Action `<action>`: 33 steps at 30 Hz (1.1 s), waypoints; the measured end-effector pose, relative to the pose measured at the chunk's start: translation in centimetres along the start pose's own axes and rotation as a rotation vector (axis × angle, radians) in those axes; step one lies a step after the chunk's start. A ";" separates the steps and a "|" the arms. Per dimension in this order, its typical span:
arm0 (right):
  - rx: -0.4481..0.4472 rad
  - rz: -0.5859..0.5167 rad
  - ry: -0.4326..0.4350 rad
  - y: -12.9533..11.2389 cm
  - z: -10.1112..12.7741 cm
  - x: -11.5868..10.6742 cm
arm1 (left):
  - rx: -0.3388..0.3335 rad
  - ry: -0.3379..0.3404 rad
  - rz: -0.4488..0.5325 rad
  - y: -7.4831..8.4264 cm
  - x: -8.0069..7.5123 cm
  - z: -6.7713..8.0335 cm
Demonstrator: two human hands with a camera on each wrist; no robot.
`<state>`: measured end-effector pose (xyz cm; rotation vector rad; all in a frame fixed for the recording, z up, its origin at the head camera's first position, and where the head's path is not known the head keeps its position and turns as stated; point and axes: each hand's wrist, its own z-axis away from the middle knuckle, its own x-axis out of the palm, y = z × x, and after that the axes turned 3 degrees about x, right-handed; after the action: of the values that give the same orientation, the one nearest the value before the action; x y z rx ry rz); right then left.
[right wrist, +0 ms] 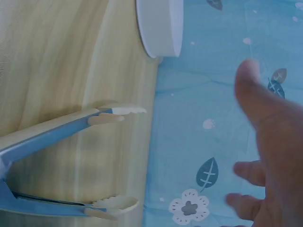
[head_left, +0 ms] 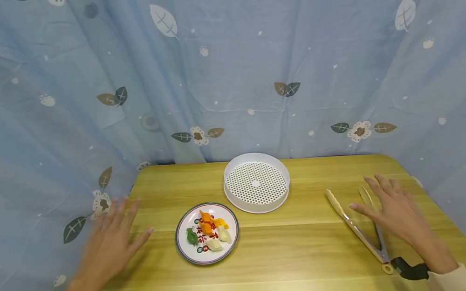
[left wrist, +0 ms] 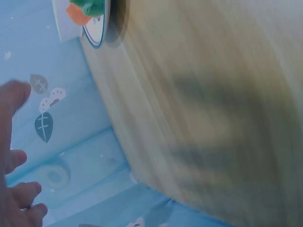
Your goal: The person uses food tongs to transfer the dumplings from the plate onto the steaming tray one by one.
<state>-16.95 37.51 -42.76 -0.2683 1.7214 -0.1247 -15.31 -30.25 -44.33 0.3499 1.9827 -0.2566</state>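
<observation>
Fingers spread, my left hand (head_left: pixel 111 244) hovers over the table's left side, holding nothing. Nearest to it is a white plate (head_left: pixel 209 258) with a coloured rim, bearing several small dumpling-shaped pieces in orange, yellow, green and cream. My right hand (head_left: pixel 397 214), also spread and bare, is above and beside a pair of tongs (head_left: pixel 357 232). The tongs lie splayed apart, tips toward the back; in the right wrist view the tongs (right wrist: pixel 52 135) show pale scalloped ends. A round white steamer basket (head_left: pixel 259 204) with a perforated bottom stands behind the plate, toward the back middle.
A wooden table (head_left: pixel 294 261) carries everything. Along its back and sides hangs a blue curtain (head_left: pixel 230 71) printed with leaves and flowers. Each wrist wears a black camera mount, such as the one on the right wrist (head_left: pixel 411 270).
</observation>
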 end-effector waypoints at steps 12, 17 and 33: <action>0.125 -0.054 -0.012 0.7 0.8 1.4 | -0.098 -0.005 0.317 1.8 1.3 0.0; 0.159 -0.089 -0.028 0.9 1.2 2.6 | -0.185 -0.100 0.448 2.5 2.0 0.6; 0.234 -0.092 -0.144 1.8 1.6 4.9 | -0.271 -0.134 0.485 4.0 3.8 0.9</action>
<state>-16.30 38.09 -48.16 -0.1790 1.5359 -0.3637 -14.66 -26.29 -48.21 0.6042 1.7117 0.2881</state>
